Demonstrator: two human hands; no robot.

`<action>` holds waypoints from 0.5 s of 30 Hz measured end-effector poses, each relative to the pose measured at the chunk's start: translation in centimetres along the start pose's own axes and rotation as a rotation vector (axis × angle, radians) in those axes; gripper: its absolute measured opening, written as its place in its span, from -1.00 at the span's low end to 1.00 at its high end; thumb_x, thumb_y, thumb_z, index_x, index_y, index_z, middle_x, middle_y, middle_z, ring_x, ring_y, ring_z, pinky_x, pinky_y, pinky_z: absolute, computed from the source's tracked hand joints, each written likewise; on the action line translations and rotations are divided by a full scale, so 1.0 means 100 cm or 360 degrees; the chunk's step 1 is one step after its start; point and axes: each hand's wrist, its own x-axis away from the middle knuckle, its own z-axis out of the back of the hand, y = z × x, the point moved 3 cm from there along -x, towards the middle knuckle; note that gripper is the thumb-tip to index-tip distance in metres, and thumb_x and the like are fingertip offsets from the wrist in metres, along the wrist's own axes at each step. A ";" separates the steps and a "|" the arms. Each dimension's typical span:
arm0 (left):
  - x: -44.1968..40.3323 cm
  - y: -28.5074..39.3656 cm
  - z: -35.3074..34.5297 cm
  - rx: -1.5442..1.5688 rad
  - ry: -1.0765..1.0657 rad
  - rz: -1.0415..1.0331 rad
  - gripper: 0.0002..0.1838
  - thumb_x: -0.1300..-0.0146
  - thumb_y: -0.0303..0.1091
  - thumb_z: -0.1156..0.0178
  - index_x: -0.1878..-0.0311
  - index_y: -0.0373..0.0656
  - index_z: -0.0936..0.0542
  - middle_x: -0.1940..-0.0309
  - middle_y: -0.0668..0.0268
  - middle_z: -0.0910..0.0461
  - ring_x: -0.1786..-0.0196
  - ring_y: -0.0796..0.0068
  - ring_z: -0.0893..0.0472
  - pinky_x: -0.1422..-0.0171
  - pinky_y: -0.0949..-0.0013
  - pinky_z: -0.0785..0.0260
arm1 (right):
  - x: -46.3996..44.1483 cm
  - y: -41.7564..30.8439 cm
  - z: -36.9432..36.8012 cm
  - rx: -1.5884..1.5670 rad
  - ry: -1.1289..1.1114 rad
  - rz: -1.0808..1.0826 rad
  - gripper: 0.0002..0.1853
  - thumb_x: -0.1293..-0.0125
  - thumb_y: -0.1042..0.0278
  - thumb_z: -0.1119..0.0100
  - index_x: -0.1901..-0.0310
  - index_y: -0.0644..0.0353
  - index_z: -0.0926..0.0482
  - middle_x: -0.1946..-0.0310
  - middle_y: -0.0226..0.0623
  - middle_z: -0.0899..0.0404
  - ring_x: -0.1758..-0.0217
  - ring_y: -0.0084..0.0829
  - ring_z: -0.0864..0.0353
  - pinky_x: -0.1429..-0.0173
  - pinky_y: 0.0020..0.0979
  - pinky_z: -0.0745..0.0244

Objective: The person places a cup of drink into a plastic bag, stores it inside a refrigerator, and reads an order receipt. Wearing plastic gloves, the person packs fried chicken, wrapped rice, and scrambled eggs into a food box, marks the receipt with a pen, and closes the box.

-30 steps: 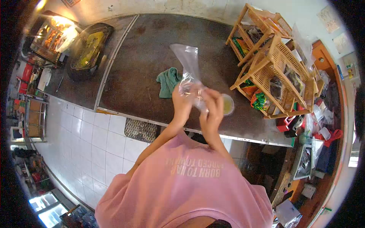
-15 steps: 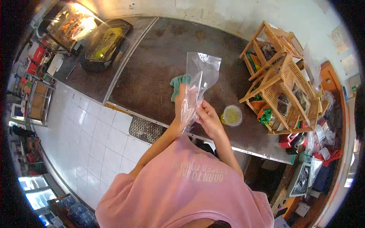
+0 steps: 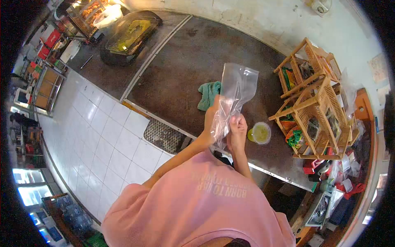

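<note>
Our right hand (image 3: 237, 129) grips the bag (image 3: 240, 84) in curled fingers; it overlaps our left hand (image 3: 211, 117), whose hold we cannot tell.

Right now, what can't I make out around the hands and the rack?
Head view only:
- Left hand: exact grip unclear, partly behind the folds and glare of the clear bag.
- Right hand: the inside of its grip is hidden by its own curled shape.
- Packets in the wooden rack: labels too small, some behind slats.
- Far-left clutter: small, blurred, cut off by the dark lens border.
</note>
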 end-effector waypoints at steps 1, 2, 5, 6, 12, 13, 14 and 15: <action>-0.002 0.009 0.001 -0.0137 0.0043 -0.0022 -0.82 -0.18 -0.41 -0.06 0.25 -0.21 -0.27 0.62 0.21 -0.40 0.60 0.44 -0.43 0.52 0.35 -0.27 | 0.000 -0.002 -0.006 0.0006 -0.0005 0.0026 -0.85 -0.24 0.39 -0.08 0.42 0.09 -0.32 0.36 -0.54 -0.37 0.33 -0.72 -0.28 0.23 -0.61 -0.25; -0.005 0.017 0.003 -0.0272 0.0085 -0.0044 -0.82 -0.18 -0.41 -0.06 0.25 -0.21 -0.27 0.62 0.22 -0.40 0.60 0.44 -0.43 0.52 0.36 -0.27 | -0.001 -0.007 -0.016 0.0014 -0.0009 0.0054 -0.82 -0.24 0.39 -0.08 0.44 0.08 -0.28 0.38 -0.55 -0.33 0.36 -0.73 -0.25 0.26 -0.62 -0.23; -0.006 0.032 0.009 -0.0629 0.0101 -0.0158 -0.84 -0.19 -0.43 -0.05 0.26 -0.20 -0.27 0.62 0.24 -0.42 0.58 0.41 -0.45 0.51 0.32 -0.28 | -0.001 -0.005 -0.020 -0.0069 0.0023 -0.0229 -0.85 -0.25 0.38 -0.07 0.28 0.10 -0.29 0.38 -0.54 -0.31 0.35 -0.72 -0.24 0.26 -0.65 -0.22; -0.005 0.030 0.011 -0.0643 0.0106 -0.0116 -0.85 -0.19 -0.42 -0.04 0.26 -0.19 -0.28 0.62 0.22 -0.42 0.58 0.36 -0.47 0.50 0.29 -0.28 | 0.001 -0.005 -0.022 -0.0084 0.0037 -0.0356 -0.85 -0.25 0.38 -0.07 0.24 0.10 -0.29 0.38 -0.53 -0.31 0.35 -0.72 -0.25 0.26 -0.65 -0.21; -0.023 0.049 0.034 -0.0952 0.0319 -0.0252 -0.82 -0.25 -0.30 -0.01 0.30 -0.18 -0.27 0.60 0.05 -0.45 0.52 0.01 -0.50 0.47 0.20 -0.29 | 0.008 -0.024 0.002 0.0515 0.0138 -0.0191 -0.48 -0.16 0.45 -0.16 -0.10 0.05 -0.12 0.23 -0.40 -0.37 0.29 -0.62 -0.32 0.17 -0.58 -0.31; -0.025 0.050 0.035 -0.1024 0.0325 -0.0262 -0.81 -0.26 -0.28 0.00 0.31 -0.18 -0.27 0.60 0.03 -0.45 0.51 -0.02 -0.50 0.47 0.20 -0.29 | 0.009 -0.027 0.000 0.0640 0.0094 -0.0042 -0.41 -0.11 0.44 -0.21 -0.11 0.06 -0.10 0.18 -0.37 -0.36 0.26 -0.60 -0.32 0.16 -0.56 -0.31; -0.029 0.049 0.037 -0.1179 0.0441 -0.0215 -0.79 -0.27 -0.26 -0.01 0.34 -0.18 -0.27 0.61 0.05 -0.46 0.53 0.01 -0.50 0.48 0.19 -0.29 | 0.010 -0.032 -0.004 0.0766 0.0048 0.0110 -0.34 -0.05 0.44 -0.27 -0.13 0.08 -0.08 0.14 -0.34 -0.34 0.23 -0.57 -0.32 0.14 -0.53 -0.32; -0.030 0.051 0.036 -0.1177 0.0432 -0.0232 -0.78 -0.26 -0.26 -0.02 0.34 -0.18 -0.27 0.61 0.06 -0.46 0.53 0.01 -0.50 0.48 0.19 -0.29 | 0.011 -0.039 -0.009 0.0896 -0.0001 0.0266 -0.27 0.01 0.43 -0.32 -0.15 0.09 -0.07 0.09 -0.30 -0.32 0.20 -0.55 -0.33 0.13 -0.51 -0.33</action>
